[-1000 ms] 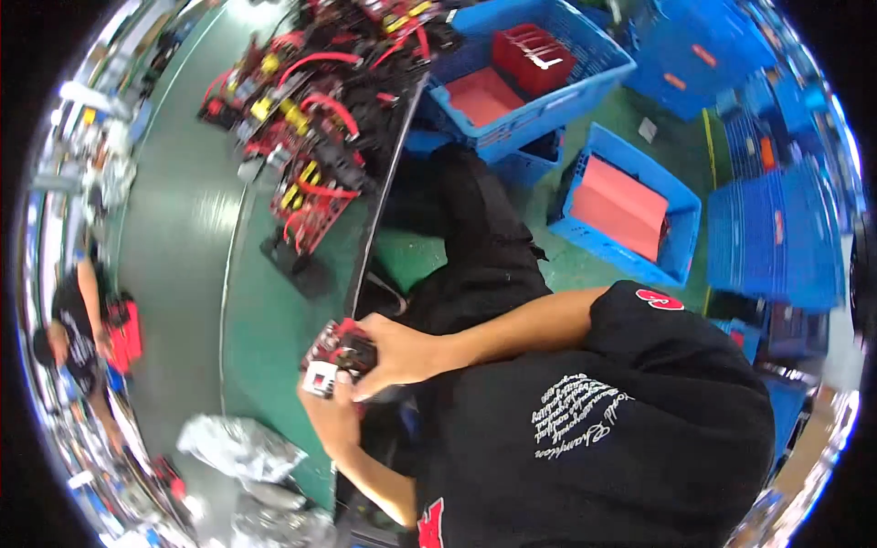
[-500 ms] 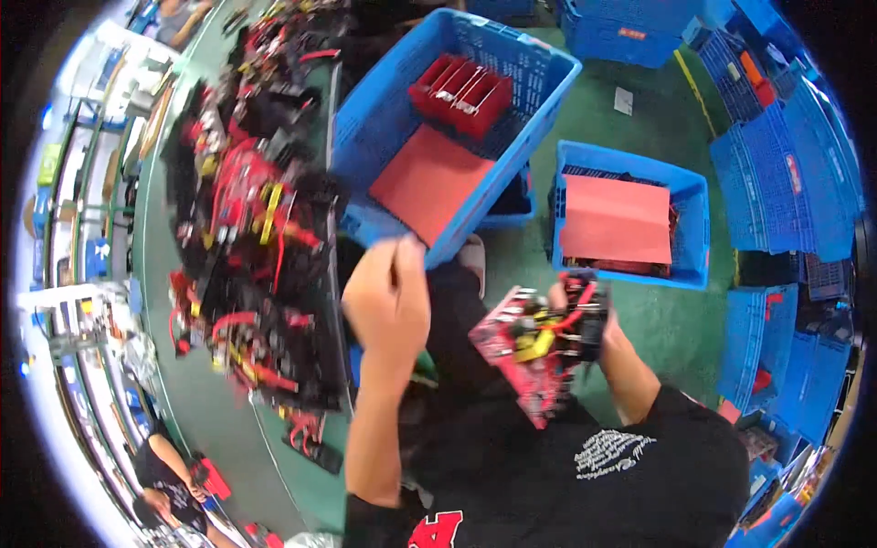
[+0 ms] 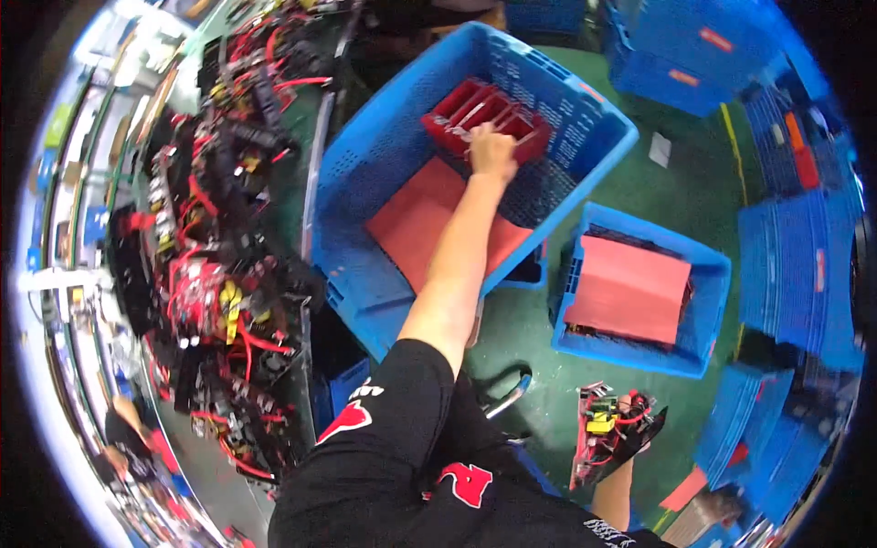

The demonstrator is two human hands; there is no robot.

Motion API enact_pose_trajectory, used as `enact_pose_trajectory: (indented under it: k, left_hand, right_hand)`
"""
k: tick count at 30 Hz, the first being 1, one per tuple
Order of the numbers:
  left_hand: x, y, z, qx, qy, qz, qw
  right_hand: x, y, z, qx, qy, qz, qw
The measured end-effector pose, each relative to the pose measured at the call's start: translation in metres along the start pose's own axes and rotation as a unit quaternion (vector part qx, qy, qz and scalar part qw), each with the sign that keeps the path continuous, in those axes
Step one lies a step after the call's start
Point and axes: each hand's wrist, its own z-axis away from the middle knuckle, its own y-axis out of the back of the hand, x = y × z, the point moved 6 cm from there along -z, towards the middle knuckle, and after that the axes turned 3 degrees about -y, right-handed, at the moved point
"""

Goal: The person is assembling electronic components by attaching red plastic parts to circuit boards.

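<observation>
My left arm stretches over a large blue plastic crate (image 3: 347, 164). My left hand (image 3: 494, 153) is down among several red, panel-like parts (image 3: 454, 114) in its far end, fingers bent toward their upper edges. Blur and overlap hide whether the fingertips grip one. Low on the right, my right hand (image 3: 639, 442) is closed round a circuit board assembly (image 3: 598, 427) with a red board, a yellow component, red wires and a black piece; its fingers are partly behind the assembly. A pink sheet (image 3: 416, 215) lies in the crate beneath my left forearm.
Dark assemblies with red wires (image 3: 206, 292) are heaped along the bench (image 3: 224, 498) on my left. A smaller blue crate (image 3: 630, 358) topped with a pink sheet (image 3: 630, 288) stands on the green floor. Blue crates (image 3: 781, 265) are stacked at the right. Another person (image 3: 132, 434) works at lower left.
My left hand has moved from the crate's near edge forward into it, to the red parts. My right hand, still holding the board assembly, now appears lower and farther right as the view shifted.
</observation>
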Motion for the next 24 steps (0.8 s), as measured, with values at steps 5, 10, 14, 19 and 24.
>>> enact_pose_trajectory:
  k: [5, 10, 14, 19, 24]
  left_hand:
    - [0.055, 0.148, 0.026, 0.104, -0.127, 0.065, 0.984]
    - [0.107, 0.369, 0.191, 0.187, -0.110, 0.021, 0.976]
    - [0.152, 0.517, 0.342, 0.205, -0.040, -0.072, 0.975]
    - [0.203, 0.588, 0.488, 0.145, 0.023, -0.379, 0.914]
    - [0.160, 0.551, 0.596, -0.030, 0.215, -0.491, 0.843]
  right_hand:
    - [0.011, -0.021, -0.059, -0.168, -0.014, -0.158, 0.973]
    - [0.029, -0.187, -0.112, -0.296, -0.206, -0.212, 0.908]
    - [0.050, -0.299, -0.062, -0.368, -0.365, -0.227, 0.824]
    - [0.094, -0.381, 0.035, -0.458, -0.492, -0.160, 0.723]
    - [0.172, -0.436, 0.103, -0.541, -0.500, -0.098, 0.669]
